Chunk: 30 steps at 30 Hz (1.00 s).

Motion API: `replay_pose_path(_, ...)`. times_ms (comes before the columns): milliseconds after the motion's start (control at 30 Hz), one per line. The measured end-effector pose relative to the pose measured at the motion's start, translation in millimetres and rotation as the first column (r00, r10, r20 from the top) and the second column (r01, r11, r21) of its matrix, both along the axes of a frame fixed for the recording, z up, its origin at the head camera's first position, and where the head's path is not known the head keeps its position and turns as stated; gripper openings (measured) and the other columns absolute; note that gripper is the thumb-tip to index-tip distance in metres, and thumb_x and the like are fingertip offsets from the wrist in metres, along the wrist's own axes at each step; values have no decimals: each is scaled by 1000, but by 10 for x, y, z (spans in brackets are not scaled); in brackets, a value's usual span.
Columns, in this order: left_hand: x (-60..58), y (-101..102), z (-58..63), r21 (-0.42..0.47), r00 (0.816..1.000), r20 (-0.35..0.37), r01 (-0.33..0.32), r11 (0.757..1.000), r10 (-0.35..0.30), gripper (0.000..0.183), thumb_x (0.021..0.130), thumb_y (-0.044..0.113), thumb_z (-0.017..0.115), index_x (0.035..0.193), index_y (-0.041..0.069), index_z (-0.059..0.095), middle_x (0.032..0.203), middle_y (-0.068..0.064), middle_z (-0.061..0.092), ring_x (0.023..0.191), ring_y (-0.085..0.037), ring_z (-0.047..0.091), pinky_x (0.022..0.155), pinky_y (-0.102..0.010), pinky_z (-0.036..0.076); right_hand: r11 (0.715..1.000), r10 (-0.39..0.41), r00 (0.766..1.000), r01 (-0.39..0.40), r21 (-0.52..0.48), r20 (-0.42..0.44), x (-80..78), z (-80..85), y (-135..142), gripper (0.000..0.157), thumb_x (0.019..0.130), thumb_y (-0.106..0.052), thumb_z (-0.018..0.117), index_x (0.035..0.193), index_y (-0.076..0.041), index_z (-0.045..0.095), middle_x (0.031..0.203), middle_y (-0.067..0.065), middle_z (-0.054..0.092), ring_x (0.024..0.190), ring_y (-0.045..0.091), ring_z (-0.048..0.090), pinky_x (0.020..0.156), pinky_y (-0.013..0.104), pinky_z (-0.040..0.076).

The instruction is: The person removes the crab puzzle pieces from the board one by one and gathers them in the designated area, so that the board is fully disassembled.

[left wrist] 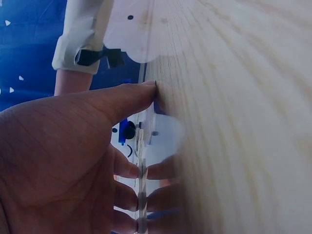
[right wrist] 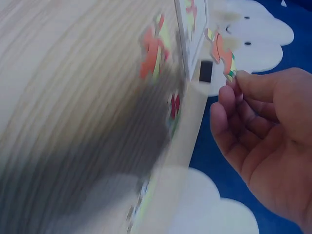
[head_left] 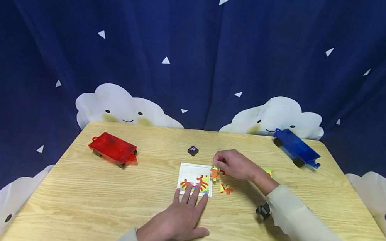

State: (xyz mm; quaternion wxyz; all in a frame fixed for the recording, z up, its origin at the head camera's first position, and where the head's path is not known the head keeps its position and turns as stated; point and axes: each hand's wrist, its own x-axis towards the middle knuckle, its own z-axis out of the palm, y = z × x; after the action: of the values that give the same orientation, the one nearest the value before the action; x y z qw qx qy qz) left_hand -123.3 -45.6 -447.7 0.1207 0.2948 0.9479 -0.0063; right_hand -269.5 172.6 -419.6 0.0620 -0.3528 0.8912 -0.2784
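A white puzzle tray (head_left: pixel 197 169) holds joined pieces (head_left: pixel 195 186) with a red animal picture along its near side; its upper part shows bare white. My left hand (head_left: pixel 185 216) lies with fingers straight, fingertips over the tray's near edge and lower pieces. At the tray's right edge, my right hand (head_left: pixel 232 163) pinches an orange and yellow puzzle piece (right wrist: pixel 224 54) between thumb and fingertips, held above the table in the right wrist view. Below that hand lies a loose orange and yellow piece (head_left: pixel 226 189). A red-patterned piece (right wrist: pixel 174 106) lies nearby.
A red toy wagon (head_left: pixel 113 147) stands at the left and a blue toy wagon (head_left: pixel 296 146) at the back right. Behind the tray lies a small black tile (head_left: pixel 193 150) marked P. Another puzzle piece (head_left: pixel 269 172) shows partly behind my right wrist. A dark blue curtain hangs behind the table.
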Motion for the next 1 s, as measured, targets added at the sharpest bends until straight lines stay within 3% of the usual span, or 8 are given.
replay_pose_path(233, -10, -8, -7, -8, 1000, 4, 2, 1000, -2, 96, 93, 74, 52, 163, 14, 29, 167, -21, 20, 153, -40, 18, 116, -62, 27, 997, -69, 996, 66, 50, 56, 41, 9, 360, 12, 104, -14, 63, 96, -10, 71, 85, -3, 66, 74, 12, 56, 66, 31, 47)
replay_pose_path(533, -10, -16, 3, -1, 1000, 16, 0, 1000, 0, 96, 94, 74, 51, 164, 13, 28, 167, -22, 19, 153, -40, 17, 117, -62, 26, 993, -72, 985, 57, 100, 155, 78, 31, 777, 11, 104, -9, 61, 97, -9, 71, 90, -2, 66, 80, 15, 56, 74, 33, 48)
replay_pose_path(1000, -13, -20, -3, 22, 1000, 19, 6, 1000, -6, 95, 93, 73, 54, 163, 13, 31, 167, -22, 21, 153, -41, 17, 116, -63, 26, 991, -109, 961, 84, 105, 253, 115, -124, 999, 14, 105, -9, 59, 95, -11, 69, 86, -3, 62, 77, 16, 53, 70, 31, 45)
